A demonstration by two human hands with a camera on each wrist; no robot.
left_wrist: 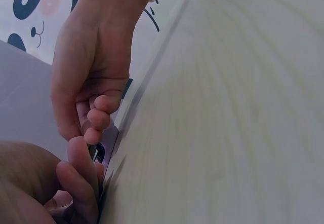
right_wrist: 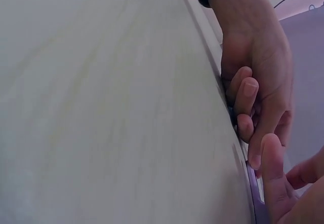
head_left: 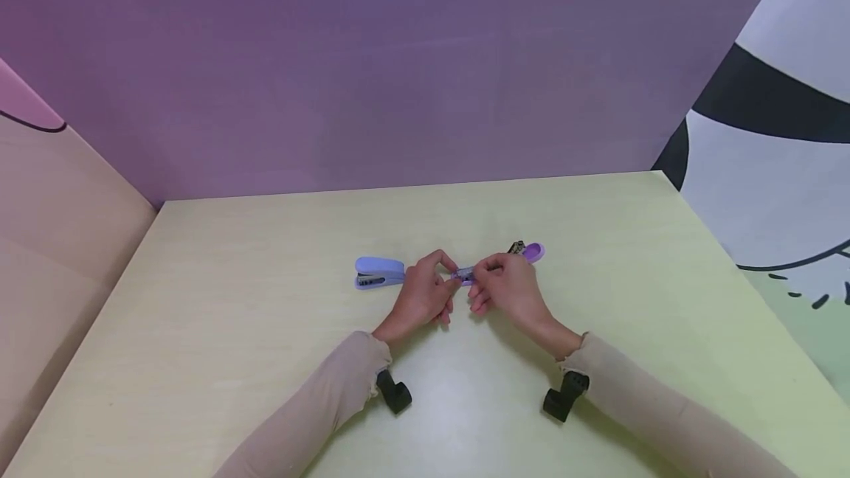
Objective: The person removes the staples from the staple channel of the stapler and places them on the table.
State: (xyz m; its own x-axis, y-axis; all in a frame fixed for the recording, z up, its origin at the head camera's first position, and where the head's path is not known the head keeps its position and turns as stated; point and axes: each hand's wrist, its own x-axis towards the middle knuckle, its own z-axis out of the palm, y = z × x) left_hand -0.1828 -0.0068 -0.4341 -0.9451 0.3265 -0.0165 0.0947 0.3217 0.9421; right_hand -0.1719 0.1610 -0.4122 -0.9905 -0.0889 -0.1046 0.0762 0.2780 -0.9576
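Between the two hands on the table lies a small purple stapler, opened up; its raised purple top (head_left: 533, 252) shows beyond the right hand, with dark metal parts beside it. My left hand (head_left: 425, 290) pinches the left end of its base (head_left: 467, 283) between thumb and forefinger. Over the middle of the base, my right hand (head_left: 514, 290) pinches with thumb and forefinger at a silvery metal strip (head_left: 464, 272); its fingers hide much of the stapler. A second stapler (head_left: 380, 271), light blue, stands just left of my left hand.
The pale wooden table (head_left: 265, 330) runs back to a purple wall (head_left: 412, 80). Side panels with printed drawings (head_left: 770, 190) stand at left and right. A dark wrist camera (head_left: 394, 392) hangs under each sleeve, close over the table.
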